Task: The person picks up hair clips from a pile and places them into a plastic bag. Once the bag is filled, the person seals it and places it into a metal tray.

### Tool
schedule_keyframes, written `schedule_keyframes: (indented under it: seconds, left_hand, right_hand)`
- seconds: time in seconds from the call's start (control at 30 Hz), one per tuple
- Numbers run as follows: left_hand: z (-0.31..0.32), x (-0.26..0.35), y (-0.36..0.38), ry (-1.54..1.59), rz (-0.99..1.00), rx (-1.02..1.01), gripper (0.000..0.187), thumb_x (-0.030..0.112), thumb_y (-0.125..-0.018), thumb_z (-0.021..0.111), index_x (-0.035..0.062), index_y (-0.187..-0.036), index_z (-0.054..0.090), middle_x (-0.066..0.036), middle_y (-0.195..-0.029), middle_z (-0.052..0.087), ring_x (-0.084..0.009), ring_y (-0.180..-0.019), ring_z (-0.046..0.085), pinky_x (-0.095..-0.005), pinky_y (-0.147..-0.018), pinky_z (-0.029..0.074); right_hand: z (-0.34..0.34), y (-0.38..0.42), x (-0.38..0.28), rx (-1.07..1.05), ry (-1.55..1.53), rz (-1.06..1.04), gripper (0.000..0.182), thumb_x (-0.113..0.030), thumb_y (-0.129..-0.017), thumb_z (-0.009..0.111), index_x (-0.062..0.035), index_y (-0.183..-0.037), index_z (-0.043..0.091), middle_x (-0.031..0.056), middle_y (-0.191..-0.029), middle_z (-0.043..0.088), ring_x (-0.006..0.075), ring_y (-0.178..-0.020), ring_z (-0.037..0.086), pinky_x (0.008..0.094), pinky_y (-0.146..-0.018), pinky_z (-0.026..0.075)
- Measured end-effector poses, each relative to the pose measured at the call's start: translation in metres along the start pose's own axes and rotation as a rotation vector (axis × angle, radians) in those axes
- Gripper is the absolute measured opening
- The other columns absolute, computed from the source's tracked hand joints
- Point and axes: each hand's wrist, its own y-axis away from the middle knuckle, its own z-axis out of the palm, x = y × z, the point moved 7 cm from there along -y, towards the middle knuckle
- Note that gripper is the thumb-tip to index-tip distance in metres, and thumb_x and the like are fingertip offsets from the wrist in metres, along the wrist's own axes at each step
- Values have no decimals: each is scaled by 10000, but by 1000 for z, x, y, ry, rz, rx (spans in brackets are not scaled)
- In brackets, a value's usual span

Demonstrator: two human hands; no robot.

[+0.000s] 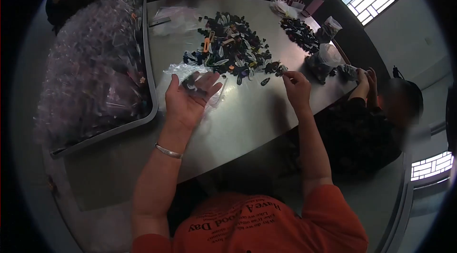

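Note:
My left hand (pixel 184 103) is held palm up over the table, its fingers stretched and slightly curled, with a few small dark hair clips (pixel 193 86) lying on the palm and fingers. My right hand (pixel 297 89) is at the right edge of a pile of mostly dark hair clips (pixel 238 43). Its thumb and fingertips pinch a small clip (pixel 284 69), partly hidden by the fingers. Orange and whitish leaf-shaped clips show among the dark ones. Beneath and behind my left hand lie clear plastic bags (pixel 183 70).
A large grey-rimmed tray (pixel 151 89) heaped with clear plastic packets stands at left. Toward the right are a second dark pile (pixel 300 34), filled bags (pixel 328 55) and a pink box (pixel 314 5). Another person's hands (pixel 366 84) hold a bag at the table's right edge.

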Motion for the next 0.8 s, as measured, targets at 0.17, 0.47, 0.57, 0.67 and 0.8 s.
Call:
schedule_keyframes:
  seconds: [0.17,0.47,0.57,0.67,0.8]
  left_hand:
    - [-5,9,-3,-41,28,-4,554,423,-982,242,-66,-1027,500,-295,-1114,552,-442,-1123,510,-555,-974,410]
    - [-9,10,-5,-113,58,40,536,439,-978,254,-28,-1032,512,-282,-1082,574,-431,-1091,535,-544,-961,421]
    - [-11,9,-9,-83,50,-33,546,453,-977,248,-20,-1037,514,-285,-1104,570,-416,-1084,544,-531,-963,417]
    - [-6,6,-6,-45,61,6,556,455,-980,237,-29,-1036,503,-294,-1111,559,-431,-1104,524,-550,-981,398]
    - [-7,4,-5,14,43,13,596,471,-978,202,-48,-1044,489,-311,-1119,541,-455,-1102,512,-570,-1016,367]
  right_hand:
    - [19,-12,31,-88,57,36,162,-145,-776,686,-48,-905,703,101,-840,663,176,-667,637,282,-623,499]
    - [48,-15,5,-165,274,-33,240,-199,-739,732,-40,-915,695,105,-859,669,197,-756,648,294,-689,507]
    - [35,-9,8,-107,-21,92,214,-191,-759,710,-35,-905,689,91,-853,667,180,-773,648,283,-708,505]
    - [24,10,-56,-186,-502,143,139,-58,-804,672,10,-925,675,23,-852,653,74,-771,600,207,-674,477]
    - [20,36,-162,-311,-514,-224,155,18,-763,669,9,-917,677,18,-838,604,51,-655,534,188,-574,419]
